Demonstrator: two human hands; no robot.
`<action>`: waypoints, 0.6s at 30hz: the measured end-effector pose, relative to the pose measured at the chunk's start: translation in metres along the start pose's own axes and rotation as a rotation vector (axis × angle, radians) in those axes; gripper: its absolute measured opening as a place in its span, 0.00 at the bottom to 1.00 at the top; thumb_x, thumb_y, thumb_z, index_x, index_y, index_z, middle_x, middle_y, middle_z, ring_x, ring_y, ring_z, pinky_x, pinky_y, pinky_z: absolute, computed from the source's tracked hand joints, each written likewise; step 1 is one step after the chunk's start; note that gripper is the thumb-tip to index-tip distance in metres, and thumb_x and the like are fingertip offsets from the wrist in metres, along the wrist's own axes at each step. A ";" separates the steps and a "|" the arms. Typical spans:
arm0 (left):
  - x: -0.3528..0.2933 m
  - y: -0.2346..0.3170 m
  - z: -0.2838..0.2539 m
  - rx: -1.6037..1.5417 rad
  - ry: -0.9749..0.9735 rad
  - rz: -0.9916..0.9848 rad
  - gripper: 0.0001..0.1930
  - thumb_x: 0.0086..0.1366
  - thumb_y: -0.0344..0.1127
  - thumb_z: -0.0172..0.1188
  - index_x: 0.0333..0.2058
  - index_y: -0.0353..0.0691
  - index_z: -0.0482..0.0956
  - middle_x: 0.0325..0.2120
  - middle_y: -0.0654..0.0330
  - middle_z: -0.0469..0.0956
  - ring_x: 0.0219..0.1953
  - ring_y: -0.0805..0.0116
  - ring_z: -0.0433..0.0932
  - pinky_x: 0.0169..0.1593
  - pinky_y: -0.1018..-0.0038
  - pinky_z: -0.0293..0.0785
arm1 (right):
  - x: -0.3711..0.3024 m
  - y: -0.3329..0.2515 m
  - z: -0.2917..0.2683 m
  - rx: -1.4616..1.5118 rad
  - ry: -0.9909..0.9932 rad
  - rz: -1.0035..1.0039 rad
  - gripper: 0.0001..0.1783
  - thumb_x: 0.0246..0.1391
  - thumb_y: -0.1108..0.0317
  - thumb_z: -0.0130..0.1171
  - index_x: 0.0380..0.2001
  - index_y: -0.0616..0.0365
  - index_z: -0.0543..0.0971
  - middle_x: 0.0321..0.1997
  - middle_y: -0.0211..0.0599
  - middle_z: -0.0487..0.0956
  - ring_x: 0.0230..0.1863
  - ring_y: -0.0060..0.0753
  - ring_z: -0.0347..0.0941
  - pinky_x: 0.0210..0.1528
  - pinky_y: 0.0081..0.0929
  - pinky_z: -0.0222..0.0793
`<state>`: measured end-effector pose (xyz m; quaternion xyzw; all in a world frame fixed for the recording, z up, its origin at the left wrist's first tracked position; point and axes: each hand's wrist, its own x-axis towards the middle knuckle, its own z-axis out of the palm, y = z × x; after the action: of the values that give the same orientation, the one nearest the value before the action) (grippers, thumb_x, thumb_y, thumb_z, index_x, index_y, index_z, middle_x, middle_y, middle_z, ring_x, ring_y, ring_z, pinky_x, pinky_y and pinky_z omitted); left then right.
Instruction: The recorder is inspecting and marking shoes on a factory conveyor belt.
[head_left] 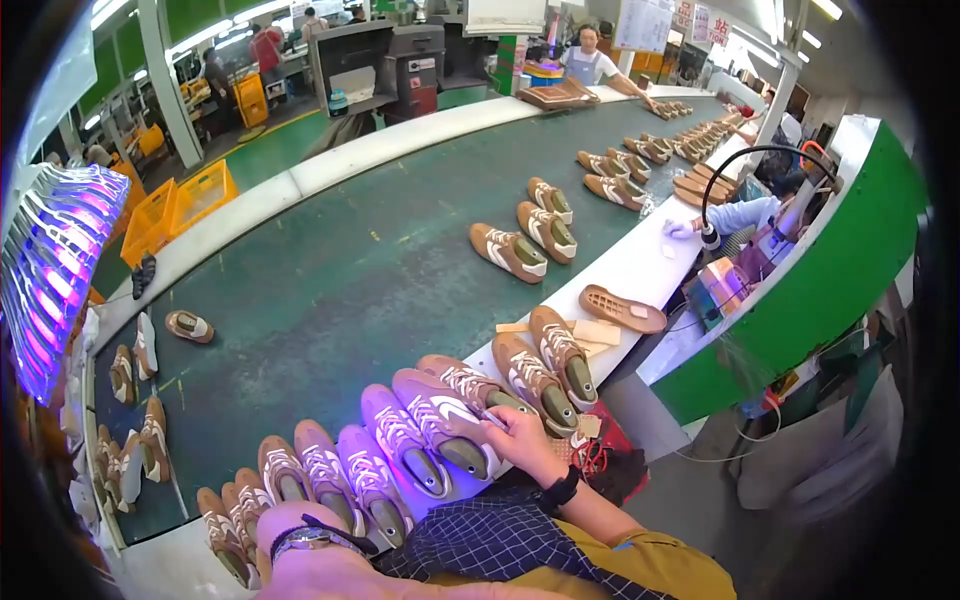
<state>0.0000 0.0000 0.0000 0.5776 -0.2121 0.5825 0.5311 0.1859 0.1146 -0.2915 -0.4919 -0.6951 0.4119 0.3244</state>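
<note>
"On the white worktop (645, 262), what did the right hand (522, 440) hold?"

"I could not tell if its grip was closed; it bent near the heel of a brown shoe (438, 408) in the near row. The left hand's (288, 520) grip was hidden."

"And the risk?"

"Other shoes (392, 422) stood so close, a hasty pull could, I judged, topple one."

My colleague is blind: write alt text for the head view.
Someone's right hand at the heels of brown sneakers lined along the near edge of a green belt; left hand near the row's left end. A co-worker reaches in farther along.
</note>
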 end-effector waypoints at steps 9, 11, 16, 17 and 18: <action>-0.084 -0.042 -0.085 0.658 0.537 -0.565 0.36 0.54 0.47 0.62 0.58 0.47 0.56 0.62 0.39 0.57 0.66 0.47 0.55 0.64 0.48 0.53 | 0.033 0.064 -0.027 -0.180 0.515 -0.068 0.15 0.49 0.63 0.59 0.38 0.60 0.79 0.33 0.48 0.79 0.34 0.46 0.77 0.37 0.36 0.72; -0.122 -0.048 -0.116 0.976 0.545 -0.857 0.45 0.52 0.48 0.67 0.61 0.28 0.55 0.63 0.45 0.54 0.60 0.46 0.62 0.64 0.57 0.54 | 0.037 0.065 -0.044 -0.189 0.561 -0.054 0.15 0.47 0.64 0.58 0.38 0.59 0.79 0.37 0.48 0.78 0.38 0.50 0.76 0.39 0.39 0.72; -0.308 -0.067 -0.150 1.691 0.529 -1.156 0.37 0.51 0.49 0.67 0.53 0.30 0.67 0.56 0.38 0.64 0.58 0.44 0.63 0.60 0.57 0.60 | 0.037 0.096 -0.056 -0.327 0.560 0.007 0.14 0.48 0.64 0.58 0.38 0.57 0.79 0.37 0.44 0.77 0.37 0.49 0.76 0.39 0.39 0.72; -0.313 -0.069 -0.143 1.733 0.506 -1.289 0.37 0.55 0.51 0.66 0.55 0.30 0.65 0.58 0.36 0.62 0.60 0.45 0.63 0.60 0.60 0.61 | 0.039 0.100 -0.057 -0.338 0.527 0.019 0.14 0.48 0.63 0.59 0.38 0.58 0.79 0.36 0.44 0.77 0.37 0.48 0.76 0.40 0.38 0.72; -0.302 -0.070 -0.138 1.694 0.483 -1.317 0.34 0.54 0.48 0.66 0.52 0.29 0.66 0.54 0.37 0.65 0.58 0.41 0.63 0.61 0.58 0.59 | 0.041 0.106 -0.056 -0.347 0.544 0.009 0.13 0.48 0.64 0.58 0.37 0.57 0.79 0.35 0.44 0.77 0.37 0.48 0.75 0.40 0.38 0.72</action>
<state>-0.0708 0.0304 -0.3303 0.6259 0.7157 0.2395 0.1968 0.2648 0.1868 -0.3587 -0.6351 -0.6405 0.1418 0.4078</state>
